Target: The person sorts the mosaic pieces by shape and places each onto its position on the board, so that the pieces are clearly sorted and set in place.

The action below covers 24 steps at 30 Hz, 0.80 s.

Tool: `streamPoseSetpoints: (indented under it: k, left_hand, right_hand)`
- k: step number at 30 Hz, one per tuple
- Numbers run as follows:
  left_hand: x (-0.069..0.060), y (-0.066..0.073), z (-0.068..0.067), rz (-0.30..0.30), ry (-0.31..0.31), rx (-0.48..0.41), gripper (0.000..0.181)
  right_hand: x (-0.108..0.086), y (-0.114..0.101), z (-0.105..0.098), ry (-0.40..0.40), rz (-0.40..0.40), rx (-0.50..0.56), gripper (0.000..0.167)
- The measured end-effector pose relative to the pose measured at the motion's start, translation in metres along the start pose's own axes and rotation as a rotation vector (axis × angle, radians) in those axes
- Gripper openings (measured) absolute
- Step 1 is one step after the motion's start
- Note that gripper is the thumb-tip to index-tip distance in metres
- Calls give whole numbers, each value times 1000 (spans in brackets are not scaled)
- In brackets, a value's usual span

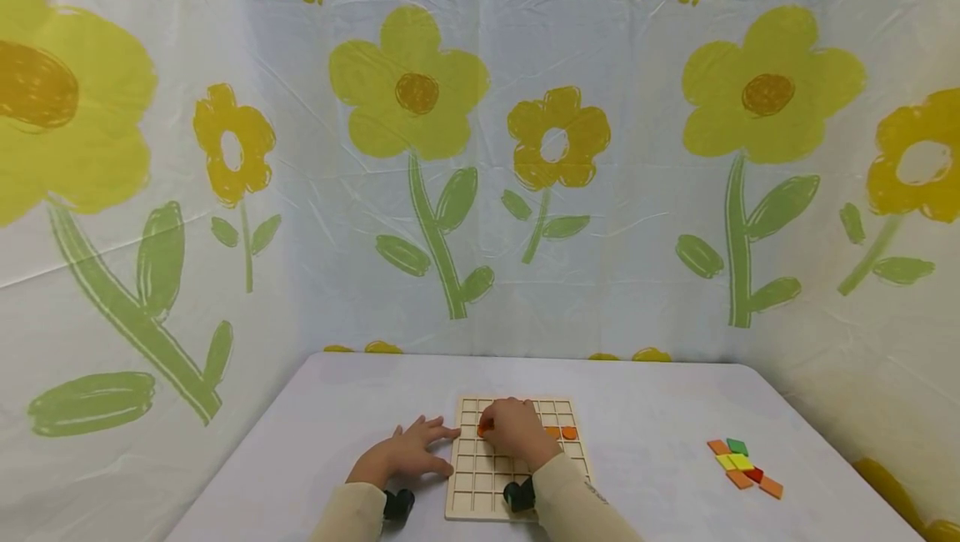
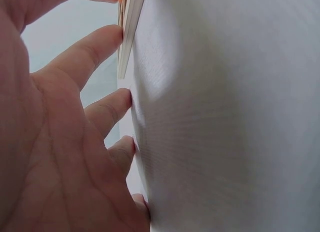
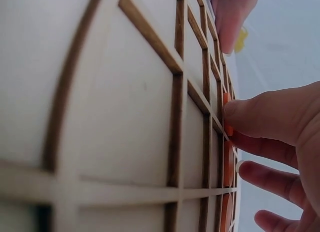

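Note:
A wooden grid board (image 1: 485,504) with raised dividers lies on the table. My right hand (image 1: 519,429) is over its upper part, thumb and index finger pinching an orange piece (image 1: 482,427) at a cell toward the left side. In the right wrist view the thumb lies against that piece, and more orange pieces (image 3: 228,164) sit in the same row. Two of them, an orange square (image 1: 552,432) and an orange round piece (image 1: 569,434), show to the right of the hand. Fingers spread, my left hand (image 1: 408,450) rests by the board's left edge, index fingertip and thumb touching it.
Loose coloured tiles lie at the table's right: a green tile (image 1: 737,447), yellow tiles (image 1: 735,462), a red tile (image 1: 754,474) and several orange tiles (image 1: 771,488). A flower-printed cloth (image 1: 630,275) hangs behind and beside the white table (image 1: 660,409).

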<state>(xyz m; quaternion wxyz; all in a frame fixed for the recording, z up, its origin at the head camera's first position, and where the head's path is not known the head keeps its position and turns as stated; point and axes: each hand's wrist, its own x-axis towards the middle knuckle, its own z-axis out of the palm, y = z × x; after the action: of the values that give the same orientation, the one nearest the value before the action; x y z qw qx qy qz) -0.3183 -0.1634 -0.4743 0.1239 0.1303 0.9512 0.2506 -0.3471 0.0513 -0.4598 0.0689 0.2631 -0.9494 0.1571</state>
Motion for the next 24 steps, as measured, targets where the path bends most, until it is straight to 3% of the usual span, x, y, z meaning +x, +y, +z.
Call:
streamPoseSetpoints:
  k: [9,24]
  left_hand:
    - [3,-3,2,-3,5,-3,65]
    - [-1,2,-2,-19,-3,14,61]
  right_hand:
    - [-6,3,-11,-8,11,41,10]
    - [-36,19,-42,8,12,134,19]
